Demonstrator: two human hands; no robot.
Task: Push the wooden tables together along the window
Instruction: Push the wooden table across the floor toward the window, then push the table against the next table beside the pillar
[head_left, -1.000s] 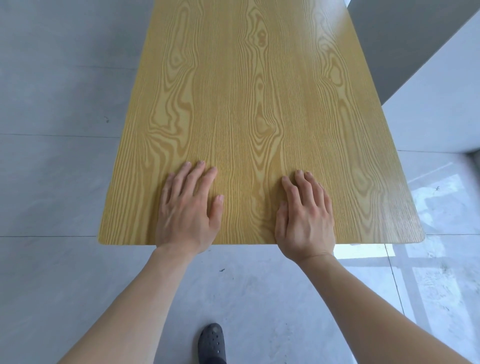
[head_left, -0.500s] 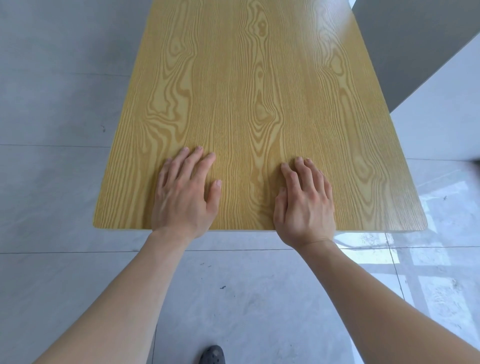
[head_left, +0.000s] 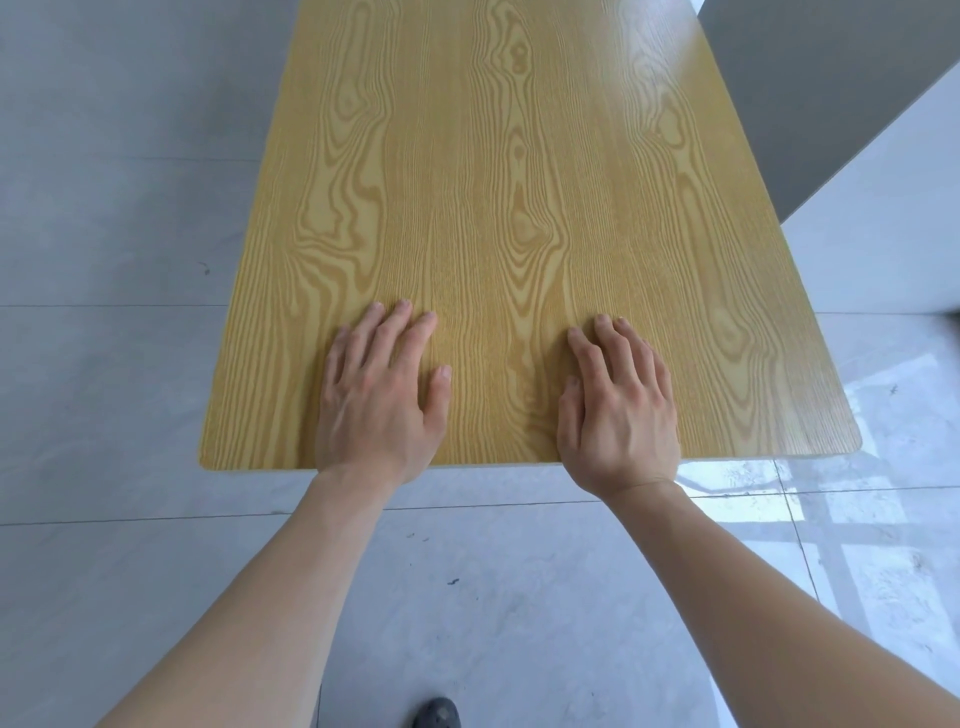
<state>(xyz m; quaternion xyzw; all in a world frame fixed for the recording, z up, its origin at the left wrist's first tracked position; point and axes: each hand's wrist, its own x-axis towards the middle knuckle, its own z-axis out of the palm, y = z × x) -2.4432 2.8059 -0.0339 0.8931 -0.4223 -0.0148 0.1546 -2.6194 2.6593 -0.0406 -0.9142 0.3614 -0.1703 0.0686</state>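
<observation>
One wooden table (head_left: 519, 182) with a yellow grain top fills the upper middle of the head view; its near edge runs just past my wrists. My left hand (head_left: 376, 395) lies flat, palm down, on the top near that edge, fingers slightly spread. My right hand (head_left: 618, 405) lies flat beside it, about a hand's width to the right. Neither hand grips anything. No second table and no window frame are in view; the table's legs are hidden under the top.
Grey tiled floor (head_left: 104, 364) surrounds the table. A white and grey wall corner (head_left: 857, 156) stands close to the table's right edge. Window light falls on the floor (head_left: 857, 545) at lower right. A dark shoe (head_left: 436, 714) shows at the bottom.
The table's near edge with both hands on it has shifted away from the floor joint, further from my body. The shoe dropped almost out of view, then came back into view a little. The hands kept their pose.
</observation>
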